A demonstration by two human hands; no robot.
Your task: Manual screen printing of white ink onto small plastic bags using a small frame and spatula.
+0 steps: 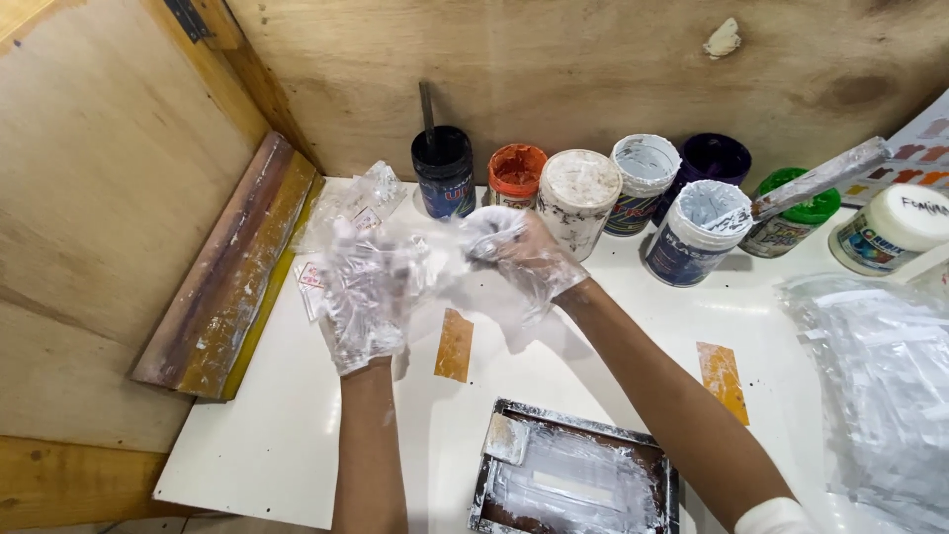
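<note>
**Thin plastic gloves worn on both hands, forearms left bare**

Each hand is covered by a loose, transparent disposable glove. The glove on the left hand [368, 297] is crinkled throughout, and its film is smeared with white paint; its cuff is gathered at the wrist, at 6 o'clock of the hand. The glove on the right hand [524, 259] is wrinkled and white-streaked likewise, its cuff ended at about 4 o'clock. Both forearms are left uncovered. A white sleeve edge is seen near the right elbow, at the lower frame edge.
</note>
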